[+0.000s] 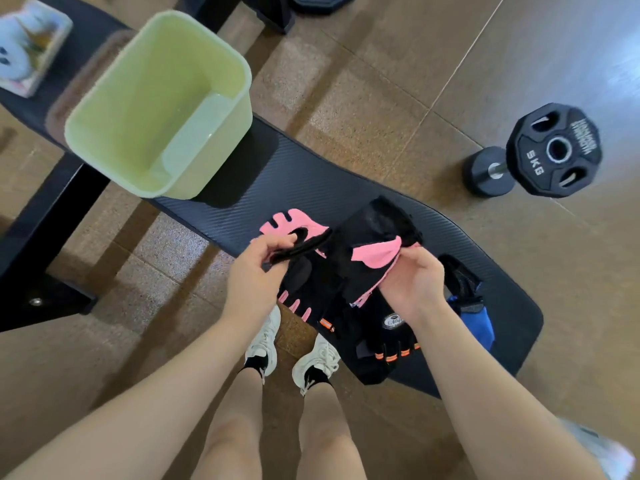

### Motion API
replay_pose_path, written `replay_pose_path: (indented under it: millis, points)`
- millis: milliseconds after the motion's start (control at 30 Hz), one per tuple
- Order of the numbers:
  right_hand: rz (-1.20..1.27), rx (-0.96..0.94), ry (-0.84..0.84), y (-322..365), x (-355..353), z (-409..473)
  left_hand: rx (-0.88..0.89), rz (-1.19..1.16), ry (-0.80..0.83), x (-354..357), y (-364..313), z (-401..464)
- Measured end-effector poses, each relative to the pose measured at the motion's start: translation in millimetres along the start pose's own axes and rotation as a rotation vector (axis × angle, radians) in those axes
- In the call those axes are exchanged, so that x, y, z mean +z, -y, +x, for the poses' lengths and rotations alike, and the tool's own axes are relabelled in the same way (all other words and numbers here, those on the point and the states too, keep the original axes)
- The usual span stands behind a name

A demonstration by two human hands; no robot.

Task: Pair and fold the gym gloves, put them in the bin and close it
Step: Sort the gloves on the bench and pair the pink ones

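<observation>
L hand (pixel 254 271) pinches a pink glove (pixel 294 233). R hand (pixel 414 282) grips another pink glove (pixel 372 258), both above bench (pixel 311 188) w/ open bin (pixel 159 102).

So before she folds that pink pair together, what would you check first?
1. Left hand grips a pink and black glove: ok.
2. Right hand grips the matching glove: ok.
3. The two gloves lined up on each other: not ok, they are apart.
4. Green bin open and standing on the bench: ok.
5. Bin lid within reach: cannot tell, none is clearly in view.
6. Other gloves waiting: orange-trimmed gloves and a blue glove lie on the bench, unpaired: not ok.
</observation>
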State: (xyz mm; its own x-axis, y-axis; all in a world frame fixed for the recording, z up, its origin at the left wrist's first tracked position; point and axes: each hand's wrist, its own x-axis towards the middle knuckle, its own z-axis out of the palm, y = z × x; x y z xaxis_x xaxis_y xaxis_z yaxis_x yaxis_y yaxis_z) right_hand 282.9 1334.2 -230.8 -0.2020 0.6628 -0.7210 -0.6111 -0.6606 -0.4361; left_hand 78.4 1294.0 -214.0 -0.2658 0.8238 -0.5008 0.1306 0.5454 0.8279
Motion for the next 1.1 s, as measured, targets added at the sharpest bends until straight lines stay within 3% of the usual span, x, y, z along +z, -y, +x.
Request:
replay_pose_path:
  millis: [233, 333, 433, 500, 600, 667, 833, 967, 1100]
  points:
    - [0.078, 0.062, 0.017, 7, 18, -35, 0.268, 0.19, 0.147, 19, -22, -28]
    - [-0.042, -0.002, -0.11, 12, 23, -37, 0.181, 0.126, 0.123, 21, -25, -27]
    - [-0.73, -0.329, -0.469, 13, 11, -27, 0.026, 0.006, 0.017, 16, -21, -15]
    - [-1.201, -0.49, -0.575, 10, 0, -16, -0.02, 0.015, -0.07, 8, -10, -4]
    - [-1.619, -0.372, -0.526, -8, -20, 13, -0.086, 0.047, -0.138, -4, 11, 11]
    - [-1.757, -0.27, -0.472, -30, -29, 30, -0.119, 0.049, -0.166, -10, 21, 17]
    - [-2.082, -0.253, -0.259, -89, -24, 48, -0.157, -0.008, -0.203, -19, 37, 24]
    - [-2.088, -0.135, -0.398, -105, -15, 58, -0.165, -0.031, -0.203, -28, 42, 26]
    - [-1.46, -0.298, -0.421, -81, 17, 42, -0.125, -0.073, -0.224, -36, 29, 21]
